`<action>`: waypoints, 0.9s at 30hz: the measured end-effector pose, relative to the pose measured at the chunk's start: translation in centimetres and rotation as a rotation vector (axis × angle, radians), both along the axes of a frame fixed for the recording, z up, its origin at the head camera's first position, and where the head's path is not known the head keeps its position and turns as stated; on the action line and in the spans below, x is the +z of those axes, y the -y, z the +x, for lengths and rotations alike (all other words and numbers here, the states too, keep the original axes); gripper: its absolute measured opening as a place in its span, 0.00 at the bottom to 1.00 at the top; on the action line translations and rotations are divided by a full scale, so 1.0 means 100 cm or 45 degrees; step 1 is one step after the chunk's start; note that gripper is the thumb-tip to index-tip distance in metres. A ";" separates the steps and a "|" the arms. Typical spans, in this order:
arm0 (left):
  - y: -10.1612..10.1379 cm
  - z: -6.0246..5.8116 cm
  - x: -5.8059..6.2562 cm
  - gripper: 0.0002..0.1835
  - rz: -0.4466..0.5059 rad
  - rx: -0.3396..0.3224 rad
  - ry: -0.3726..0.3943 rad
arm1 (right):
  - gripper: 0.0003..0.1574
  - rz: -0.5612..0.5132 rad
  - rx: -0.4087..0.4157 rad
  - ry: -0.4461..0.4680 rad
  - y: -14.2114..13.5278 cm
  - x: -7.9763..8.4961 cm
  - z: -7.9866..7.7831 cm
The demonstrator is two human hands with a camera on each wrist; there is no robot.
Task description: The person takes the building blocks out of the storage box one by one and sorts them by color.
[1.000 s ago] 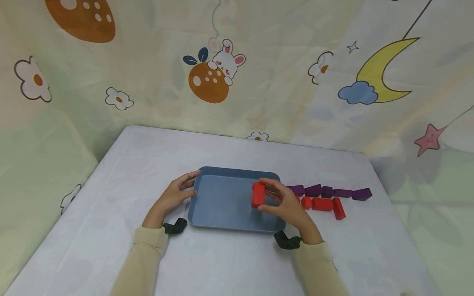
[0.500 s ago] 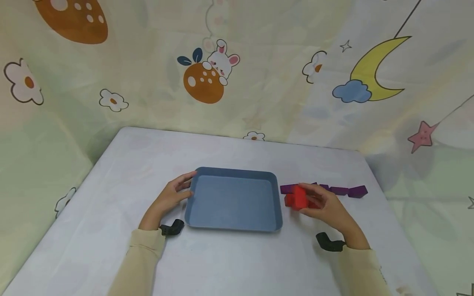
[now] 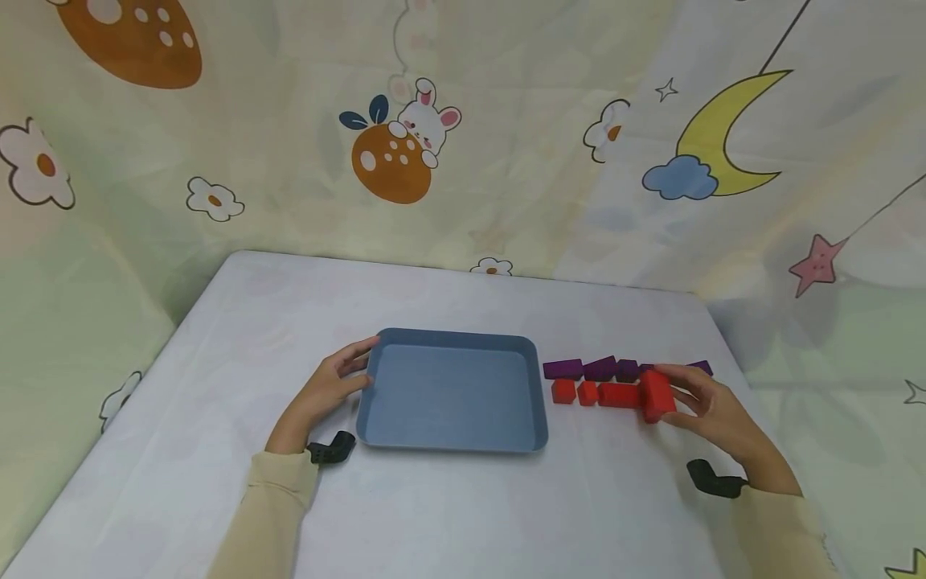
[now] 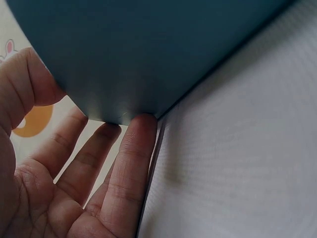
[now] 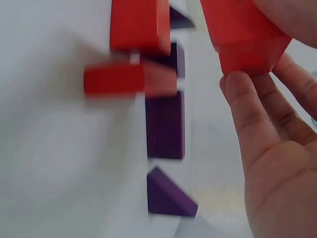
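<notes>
Between thumb and fingertips, my right hand (image 3: 716, 412) holds a red block (image 3: 657, 396) over the right end of a row of red blocks (image 3: 618, 395). In the right wrist view the held block (image 5: 247, 37) is raised above the table, with a red block (image 5: 119, 79) and purple blocks (image 5: 164, 126) below. My left hand (image 3: 325, 396) touches the left side of a blue-grey tray (image 3: 452, 448), which has nothing in it. From the left wrist, the fairly straight fingers (image 4: 131, 168) rest against the tray's outer wall (image 4: 148, 54).
Behind the red row runs a row of purple blocks (image 3: 563, 369), partly hidden by my right hand. Both rows lie right of the tray on a white-covered table (image 3: 463, 515). A patterned cloth (image 3: 521, 161) hangs behind it.
My right hand has carried the red block from over the tray rightward, along the red row to its right end. My left hand stays at the tray. The view has shifted slightly.
</notes>
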State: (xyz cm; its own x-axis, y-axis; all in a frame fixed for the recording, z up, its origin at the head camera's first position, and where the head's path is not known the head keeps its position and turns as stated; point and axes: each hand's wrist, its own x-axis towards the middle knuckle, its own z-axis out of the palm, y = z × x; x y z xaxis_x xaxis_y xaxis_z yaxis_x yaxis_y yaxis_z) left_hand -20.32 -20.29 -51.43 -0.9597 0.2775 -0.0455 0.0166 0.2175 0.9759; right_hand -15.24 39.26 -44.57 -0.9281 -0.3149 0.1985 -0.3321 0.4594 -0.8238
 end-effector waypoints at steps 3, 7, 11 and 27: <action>0.000 0.000 0.000 0.40 -0.007 0.003 -0.003 | 0.45 0.056 -0.062 0.029 -0.014 -0.002 0.001; 0.000 0.000 0.000 0.40 -0.026 0.009 0.000 | 0.45 0.141 -0.084 0.076 -0.030 -0.007 0.000; 0.002 0.000 0.000 0.40 -0.033 0.012 0.004 | 0.43 0.232 -0.094 0.150 -0.041 -0.012 -0.001; 0.003 0.002 0.001 0.40 -0.040 0.019 0.003 | 0.47 0.310 -0.103 0.259 -0.042 -0.029 -0.010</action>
State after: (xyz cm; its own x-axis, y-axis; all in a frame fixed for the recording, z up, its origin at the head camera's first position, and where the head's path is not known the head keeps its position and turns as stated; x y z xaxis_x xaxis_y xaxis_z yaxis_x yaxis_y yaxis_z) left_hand -20.17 -20.56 -51.34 -0.9637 0.2612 -0.0559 0.0111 0.2481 0.9687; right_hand -16.25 43.44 -47.51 -0.9650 -0.2539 -0.0655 -0.1263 0.6690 -0.7325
